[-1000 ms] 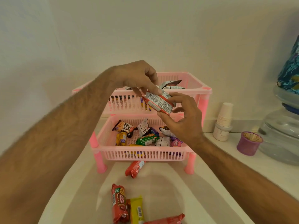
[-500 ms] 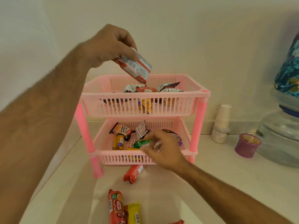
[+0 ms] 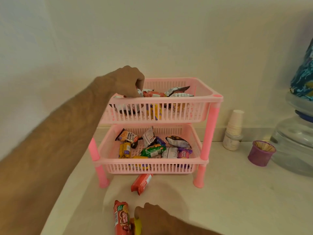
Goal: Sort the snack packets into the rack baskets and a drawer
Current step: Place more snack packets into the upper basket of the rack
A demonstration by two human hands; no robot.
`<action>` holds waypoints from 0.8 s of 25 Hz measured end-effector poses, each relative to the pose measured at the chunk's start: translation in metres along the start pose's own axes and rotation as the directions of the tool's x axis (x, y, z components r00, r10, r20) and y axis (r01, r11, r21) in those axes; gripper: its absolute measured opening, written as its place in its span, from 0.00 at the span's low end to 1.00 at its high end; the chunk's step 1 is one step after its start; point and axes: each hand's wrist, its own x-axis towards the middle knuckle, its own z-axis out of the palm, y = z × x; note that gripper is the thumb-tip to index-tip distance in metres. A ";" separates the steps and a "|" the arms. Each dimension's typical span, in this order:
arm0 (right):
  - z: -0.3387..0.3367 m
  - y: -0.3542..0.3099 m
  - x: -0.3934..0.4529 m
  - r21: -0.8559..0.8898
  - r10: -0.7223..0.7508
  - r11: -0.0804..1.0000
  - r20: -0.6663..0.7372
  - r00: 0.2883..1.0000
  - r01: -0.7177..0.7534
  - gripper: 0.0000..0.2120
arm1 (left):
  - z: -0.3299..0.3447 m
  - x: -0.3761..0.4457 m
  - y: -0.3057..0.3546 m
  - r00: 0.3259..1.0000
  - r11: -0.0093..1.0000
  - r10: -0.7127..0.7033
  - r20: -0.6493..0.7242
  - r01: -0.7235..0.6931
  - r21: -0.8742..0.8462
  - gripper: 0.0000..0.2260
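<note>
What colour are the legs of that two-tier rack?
Bright pink legs, darker than the pale pink baskets; head view.

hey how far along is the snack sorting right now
Well along. The top basket and bottom basket both hold many packets. In hand: the left hand reaches into the top basket among its packets, while the right hand covers a yellow packet. Left on the counter: that one, the Mom's Magic roll and a red packet. No drawer is visible.

left hand [image 3: 126, 83] — arm outstretched, fingers curled downward | right hand [image 3: 152, 217] — low, palm down, fingers bent
</note>
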 end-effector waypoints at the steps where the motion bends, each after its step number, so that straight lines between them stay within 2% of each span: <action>1: 0.003 -0.003 0.003 0.033 0.032 0.999 -0.018 0.999 -0.032 0.26 | 0.003 0.003 -0.002 1.000 0.999 -0.002 0.003 0.002 0.040 0.07; 5: 0.006 -0.007 0.013 0.185 0.126 0.976 -0.037 0.991 -0.117 0.36 | 0.014 0.005 -0.012 0.998 0.987 -0.050 0.022 0.046 0.155 0.11; 10: 0.005 0.004 0.018 0.359 0.192 0.921 -0.074 0.979 -0.153 0.43 | 0.019 -0.003 -0.021 0.997 0.995 -0.068 -0.029 0.066 -0.070 0.05; 13: 0.000 0.017 0.015 0.510 0.218 0.852 -0.142 0.966 -0.118 0.38 | 0.023 -0.008 -0.024 0.992 0.973 -0.117 -0.045 0.106 -0.207 0.16; 16: -0.013 0.027 0.003 0.762 0.244 0.647 -0.189 0.951 -0.014 0.33 | 0.024 -0.012 -0.022 0.967 0.965 -0.119 -0.225 0.060 -0.255 0.17; 18: -0.029 0.032 -0.009 0.863 0.246 0.490 -0.273 0.930 0.124 0.31 | 0.021 -0.017 -0.012 0.924 0.942 -0.092 -0.372 -0.040 -0.333 0.15; 20: -0.052 0.037 -0.024 0.905 0.240 0.323 -0.361 0.901 0.277 0.27 | 0.014 -0.026 0.003 0.910 0.859 -0.043 -0.412 -0.176 -0.481 0.16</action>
